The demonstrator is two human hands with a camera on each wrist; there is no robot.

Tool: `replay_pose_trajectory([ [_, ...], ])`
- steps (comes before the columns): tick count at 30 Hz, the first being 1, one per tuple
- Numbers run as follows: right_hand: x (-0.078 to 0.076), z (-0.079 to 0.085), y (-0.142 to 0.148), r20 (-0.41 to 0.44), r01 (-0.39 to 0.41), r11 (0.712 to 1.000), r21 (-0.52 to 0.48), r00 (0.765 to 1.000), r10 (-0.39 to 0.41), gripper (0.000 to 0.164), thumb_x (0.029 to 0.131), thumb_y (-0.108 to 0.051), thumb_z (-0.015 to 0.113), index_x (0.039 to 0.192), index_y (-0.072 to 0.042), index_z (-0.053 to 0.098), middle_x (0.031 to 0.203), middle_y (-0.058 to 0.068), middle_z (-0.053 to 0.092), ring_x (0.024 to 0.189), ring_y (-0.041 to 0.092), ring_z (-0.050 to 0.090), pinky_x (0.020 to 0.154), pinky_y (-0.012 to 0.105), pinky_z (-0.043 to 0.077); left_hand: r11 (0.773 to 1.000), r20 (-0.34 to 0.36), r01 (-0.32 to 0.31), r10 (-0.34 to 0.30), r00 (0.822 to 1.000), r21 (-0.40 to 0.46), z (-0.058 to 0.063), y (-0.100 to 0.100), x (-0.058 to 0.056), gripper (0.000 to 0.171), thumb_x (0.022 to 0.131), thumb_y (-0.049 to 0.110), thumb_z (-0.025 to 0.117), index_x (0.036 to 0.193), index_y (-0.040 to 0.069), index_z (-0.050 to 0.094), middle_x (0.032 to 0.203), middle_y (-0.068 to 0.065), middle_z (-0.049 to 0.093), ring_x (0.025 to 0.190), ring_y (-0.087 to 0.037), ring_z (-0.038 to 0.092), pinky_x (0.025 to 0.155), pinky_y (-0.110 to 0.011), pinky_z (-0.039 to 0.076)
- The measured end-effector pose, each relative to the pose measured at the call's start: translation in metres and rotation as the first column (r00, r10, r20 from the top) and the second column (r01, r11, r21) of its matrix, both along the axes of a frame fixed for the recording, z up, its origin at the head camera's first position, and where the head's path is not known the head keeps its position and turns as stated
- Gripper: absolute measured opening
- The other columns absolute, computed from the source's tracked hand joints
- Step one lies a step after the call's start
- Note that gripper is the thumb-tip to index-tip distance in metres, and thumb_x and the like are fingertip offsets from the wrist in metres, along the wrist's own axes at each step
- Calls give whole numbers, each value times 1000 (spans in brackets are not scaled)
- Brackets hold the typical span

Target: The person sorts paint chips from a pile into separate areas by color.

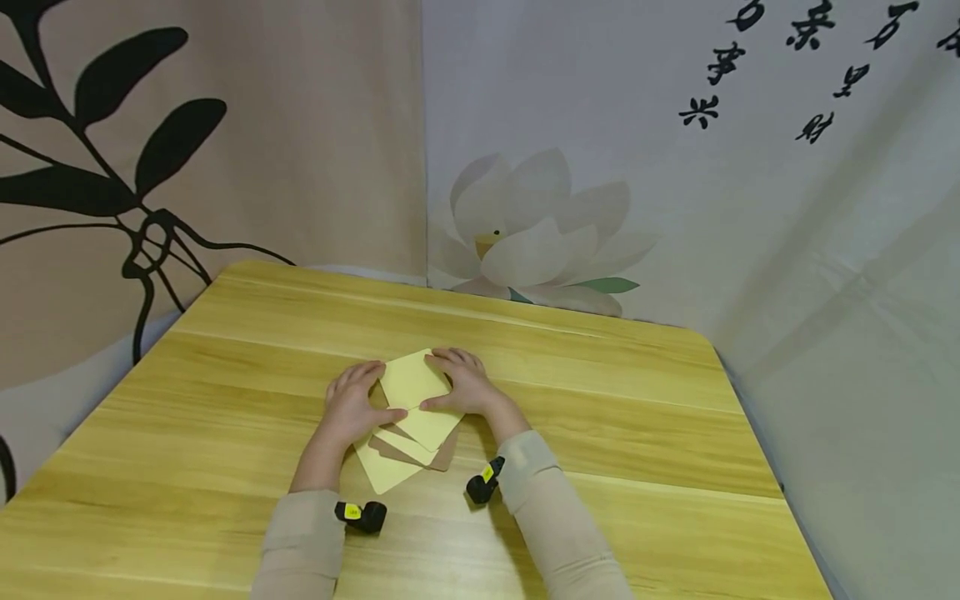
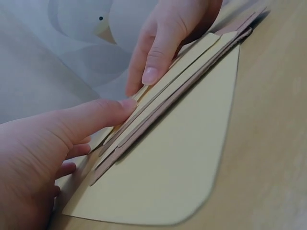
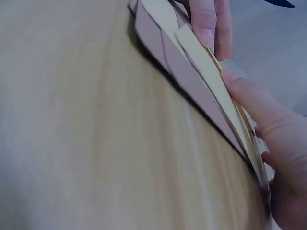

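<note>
Several pale yellow and brown cards with rounded corners lie in an uneven, fanned pile on the table. My left hand (image 1: 354, 408) holds the left side of the top yellow card (image 1: 412, 382), its thumb along the near edge. On the opposite side, my right hand (image 1: 470, 385) holds the same card, thumb close to the left thumb. Beneath are another yellow card (image 1: 431, 427) and a brown card (image 1: 444, 457), partly covered. The lowest yellow card (image 2: 177, 158) sticks out toward the near left. Fingertips beyond the card edge are partly hidden in both wrist views.
The wooden table (image 1: 637, 450) has its far edge against a printed curtain (image 1: 570, 100). A black wrist camera (image 1: 363, 516) sits at the left cuff and another black camera (image 1: 484, 481) at the right cuff, both low over the tabletop.
</note>
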State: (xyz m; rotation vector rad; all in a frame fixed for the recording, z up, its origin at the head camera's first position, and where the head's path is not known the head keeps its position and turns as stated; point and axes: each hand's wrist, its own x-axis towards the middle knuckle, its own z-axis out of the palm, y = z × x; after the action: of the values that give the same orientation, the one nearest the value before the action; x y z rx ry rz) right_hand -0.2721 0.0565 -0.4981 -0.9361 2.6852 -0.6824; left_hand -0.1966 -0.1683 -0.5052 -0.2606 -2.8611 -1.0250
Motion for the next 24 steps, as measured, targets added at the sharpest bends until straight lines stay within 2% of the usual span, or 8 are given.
replay_pose_trajectory([
  [11,5,1,1,14,18,998,-62,1000,-17,89,76,-51,76,149,-18,36,155,1,25,142,25,15,111,49,9,997,28,21,-23,999,78,4,2,2,91,71,36,84,141,-5,42,145,-20,35,134,-42,21,106,-60,5],
  [19,9,-1,0,-5,15,995,-99,1000,-16,87,76,-48,77,148,-15,39,152,2,30,140,25,20,111,48,13,993,4,58,-59,998,105,6,3,2,89,71,30,85,139,-7,43,142,-22,34,133,-42,19,105,-61,6],
  [22,9,-2,-1,-16,8,995,-100,1000,-9,86,77,-46,77,148,-15,39,151,3,32,140,25,22,111,48,15,993,12,53,-55,998,102,5,3,3,93,70,32,85,142,-6,40,145,-23,30,134,-43,16,104,-62,5],
  [24,9,-2,0,-3,13,995,-104,1000,-13,88,76,-46,77,148,-15,38,153,3,29,140,26,20,110,50,16,997,25,36,-38,999,71,5,3,3,97,70,35,85,143,-6,37,148,-25,27,135,-45,15,103,-64,6],
])
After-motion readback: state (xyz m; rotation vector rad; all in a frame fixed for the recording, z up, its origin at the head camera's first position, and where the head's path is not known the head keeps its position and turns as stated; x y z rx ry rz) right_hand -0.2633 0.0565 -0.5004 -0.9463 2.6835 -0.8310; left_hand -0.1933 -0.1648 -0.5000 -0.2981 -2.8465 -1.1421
